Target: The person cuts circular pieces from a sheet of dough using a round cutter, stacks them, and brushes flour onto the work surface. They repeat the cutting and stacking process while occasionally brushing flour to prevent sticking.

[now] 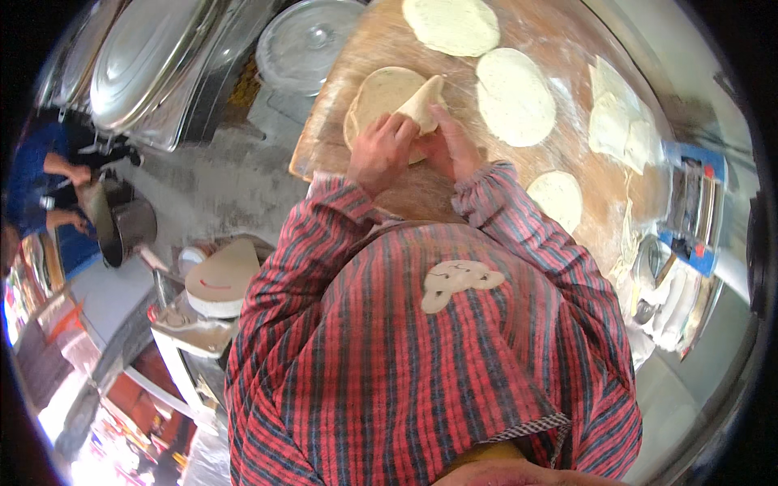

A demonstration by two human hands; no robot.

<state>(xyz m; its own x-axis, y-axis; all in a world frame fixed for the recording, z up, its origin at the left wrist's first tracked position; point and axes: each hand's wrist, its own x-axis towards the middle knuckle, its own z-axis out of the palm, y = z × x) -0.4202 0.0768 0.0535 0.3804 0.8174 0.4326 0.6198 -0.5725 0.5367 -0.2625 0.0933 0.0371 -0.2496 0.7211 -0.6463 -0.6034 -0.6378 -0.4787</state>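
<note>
Dough in hand: we see a flat, rounded sheet of dough (382, 87) near the left edge of the wooden board (567, 49), with another pale edge showing just beneath it at its left side.
Raised flap: its right part stands up in a folded flap (425, 101), bent to a point with no crack that we can see.
Left hand: our left hand (381, 152) is mostly closed, fingers curled over the dough's near edge at the base of the flap; the fingertips' exact grip is hidden.
Right hand: our right hand (454, 146) is half open, cupped against the flap's right side; we cannot tell how firmly it pinches.
Weight and stiffness: we judge the sheet light, soft and limp, ready to sag wherever it lacks support.
Surface: pale powder lies on the board, so we expect the dough to slide fairly easily, though bare patches may cling.
Weak spots: we reckon a thin edge could stretch or tear under a hard tug.
Best hold: we favour broad finger pads along the rim, both hands sharing the load.
</note>
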